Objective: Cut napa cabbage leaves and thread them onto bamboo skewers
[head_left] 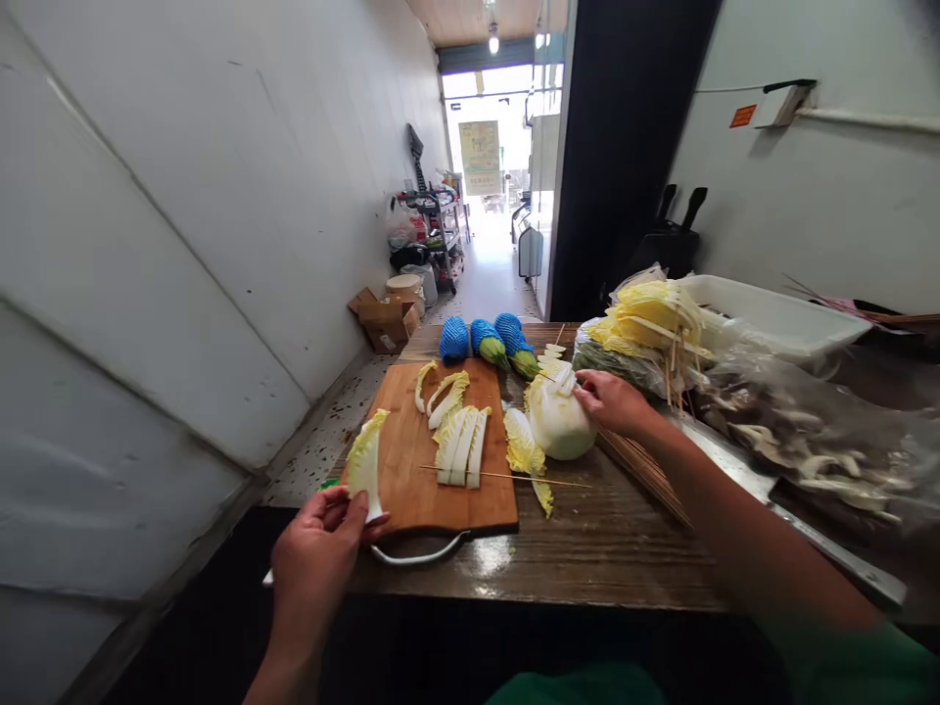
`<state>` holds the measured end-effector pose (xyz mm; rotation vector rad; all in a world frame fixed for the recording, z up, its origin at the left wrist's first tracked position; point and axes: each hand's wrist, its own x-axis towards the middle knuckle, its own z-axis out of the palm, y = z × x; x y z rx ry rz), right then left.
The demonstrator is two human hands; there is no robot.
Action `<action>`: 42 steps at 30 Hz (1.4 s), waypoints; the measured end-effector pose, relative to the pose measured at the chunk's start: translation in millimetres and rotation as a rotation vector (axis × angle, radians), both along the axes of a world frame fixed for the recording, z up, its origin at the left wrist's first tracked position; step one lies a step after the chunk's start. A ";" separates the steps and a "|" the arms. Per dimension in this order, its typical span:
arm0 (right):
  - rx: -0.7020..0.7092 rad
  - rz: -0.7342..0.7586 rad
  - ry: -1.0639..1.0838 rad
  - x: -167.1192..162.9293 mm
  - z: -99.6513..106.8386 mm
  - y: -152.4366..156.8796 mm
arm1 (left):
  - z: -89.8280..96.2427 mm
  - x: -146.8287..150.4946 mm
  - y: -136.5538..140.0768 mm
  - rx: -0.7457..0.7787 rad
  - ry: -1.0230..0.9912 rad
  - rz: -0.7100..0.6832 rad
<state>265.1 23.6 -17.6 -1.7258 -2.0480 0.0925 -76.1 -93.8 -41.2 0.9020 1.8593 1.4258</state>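
Observation:
My left hand (327, 529) pinches a strip of napa cabbage leaf (365, 460), frilly yellow end up, over the near left corner of the wooden cutting board (400, 490). Several cut cabbage strips (461, 446) lie side by side on the board, with curled leaf pieces (446, 392) behind them. A thin bamboo skewer (547, 480) crosses the board's right edge. My right hand (606, 399) has its fingers closed at skewered white cabbage pieces (558, 370) atop the cabbage head (562, 426); its fingertips are partly hidden. Loose leaves (523, 443) lie left of the head.
Vegetables in blue foam nets (489, 343) line the table's far edge. At right are yellow skewered leaves (650, 318), a white tub (778, 318), bagged mushrooms (797, 446), a bundle of skewers (646, 475) and a knife (837, 543). A white wall (183, 245) rises on the left.

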 end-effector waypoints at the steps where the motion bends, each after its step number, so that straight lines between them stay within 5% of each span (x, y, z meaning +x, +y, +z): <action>1: -0.016 0.008 0.006 3.2 -4.9 5.6 | -0.9 2.2 0.2 0.015 -0.099 -0.020; 4: -0.022 0.013 0.019 6.3 -17.3 10.8 | -3.2 8.1 0.9 0.031 -0.236 -0.082; 9: 0.033 0.000 0.014 9.7 -17.8 -2.2 | -4.7 6.8 0.6 0.093 -0.165 -0.031; 13: 0.240 -0.051 -0.002 -5.2 -7.8 -31.3 | -4.6 7.4 0.5 0.101 -0.195 -0.036; 15: 0.295 0.064 -0.006 -26.6 -7.8 -49.4 | -4.3 9.5 0.7 0.101 -0.262 -0.063; 17: 0.232 0.294 -0.035 -54.8 -14.3 -64.7 | -3.8 11.3 0.6 0.092 -0.338 -0.108; 20: 0.150 0.450 -0.084 -94.2 -32.2 -75.1 | -3.2 12.0 -0.9 0.048 -0.400 -0.153; 24: 0.077 0.461 -0.122 -114.7 -49.8 -70.9 | -3.3 11.0 -3.4 -0.008 -0.425 -0.226; 30: 0.009 0.440 -0.073 -105.4 -46.7 -69.8 | -5.6 11.3 -1.4 -0.018 -0.575 -0.254; 42: -0.053 0.475 0.057 -104.3 -54.8 -71.7 | -6.2 15.7 -0.4 0.020 -0.301 -0.222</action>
